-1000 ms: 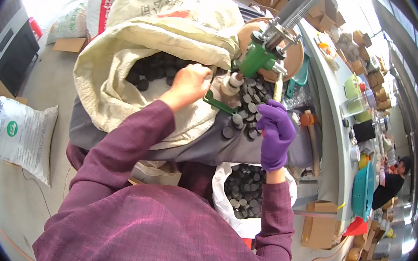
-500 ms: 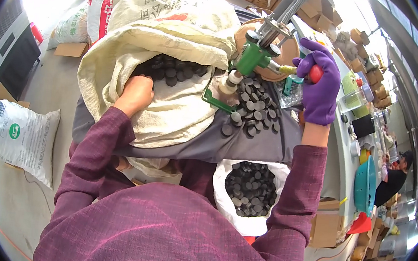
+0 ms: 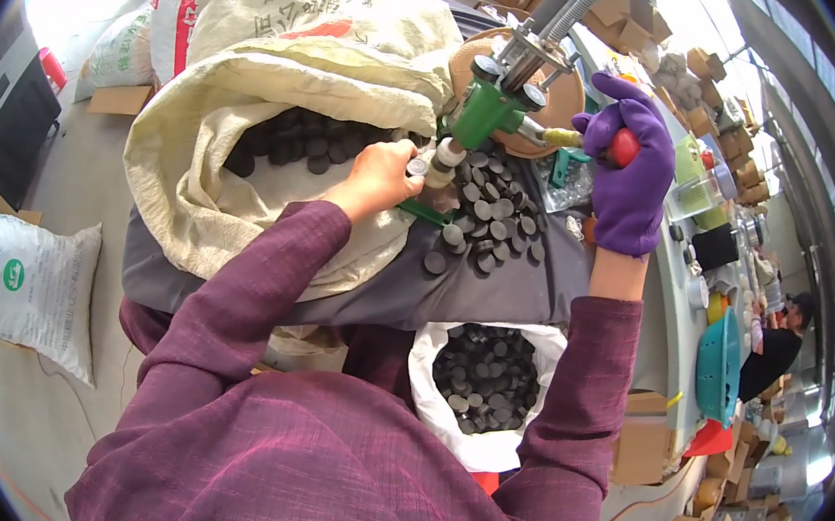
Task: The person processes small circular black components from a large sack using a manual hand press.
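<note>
My bare left hand (image 3: 377, 181) is closed in a pinch on a small round disc (image 3: 416, 168), right beside the lower end of a green hand press (image 3: 482, 116). The purple-gloved right hand (image 3: 635, 171) wraps round the red knob (image 3: 624, 147) on the press lever. To the left of the press, a cream woven sack (image 3: 187, 153) lies with its mouth rolled open, and black discs (image 3: 314, 138) fill the opening. A loose heap of dark discs (image 3: 493, 208) spreads over the grey cloth on the press's right. My left hand partly hides the green press base.
Below the table edge stands a white bag (image 3: 426, 382) full of dark discs. A stuffed white sack (image 3: 23, 288) rests on the floor at left. Along the right runs a bench with a teal basket (image 3: 719, 365), where another person (image 3: 776, 345) sits. Cardboard boxes (image 3: 642, 438) stand nearby.
My left hand has come out of the sack's mouth and moved right to the press, now with a disc in its fingers. The right hand still grips the lever knob. The view has shifted slightly.
</note>
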Tool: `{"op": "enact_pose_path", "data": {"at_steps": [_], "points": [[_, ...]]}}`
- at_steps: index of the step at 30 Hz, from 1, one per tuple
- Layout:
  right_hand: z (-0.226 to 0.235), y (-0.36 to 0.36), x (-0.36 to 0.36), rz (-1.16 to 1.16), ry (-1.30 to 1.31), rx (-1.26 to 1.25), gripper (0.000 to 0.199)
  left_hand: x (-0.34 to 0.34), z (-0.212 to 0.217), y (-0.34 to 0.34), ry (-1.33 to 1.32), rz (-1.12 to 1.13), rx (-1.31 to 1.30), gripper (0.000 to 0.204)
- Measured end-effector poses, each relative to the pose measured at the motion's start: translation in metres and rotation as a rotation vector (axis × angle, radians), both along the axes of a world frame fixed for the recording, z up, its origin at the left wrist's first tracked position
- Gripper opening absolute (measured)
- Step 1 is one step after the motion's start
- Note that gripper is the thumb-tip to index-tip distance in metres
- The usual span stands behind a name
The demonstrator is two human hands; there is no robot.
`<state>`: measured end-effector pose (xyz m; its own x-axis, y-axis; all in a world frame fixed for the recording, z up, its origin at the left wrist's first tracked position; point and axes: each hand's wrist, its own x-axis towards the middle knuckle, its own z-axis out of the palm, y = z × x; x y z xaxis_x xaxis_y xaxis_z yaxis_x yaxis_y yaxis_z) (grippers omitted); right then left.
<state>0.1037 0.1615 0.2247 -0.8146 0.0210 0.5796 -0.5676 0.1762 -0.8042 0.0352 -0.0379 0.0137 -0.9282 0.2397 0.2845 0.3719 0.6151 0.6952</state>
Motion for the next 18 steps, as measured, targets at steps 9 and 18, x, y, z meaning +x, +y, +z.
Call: {"op": "enact_pose_path", "data": {"at_steps": [9, 18], "points": [[-0.004, -0.002, 0.007, -0.006, 0.001, -0.005, 0.039, -0.017, -0.022, 0.041, 0.126, 0.085, 0.154, 0.037], [-0.023, -0.006, 0.017, -0.068, 0.077, 0.094, 0.039, -0.018, -0.022, 0.050, 0.149, 0.153, 0.160, 0.040]]}}
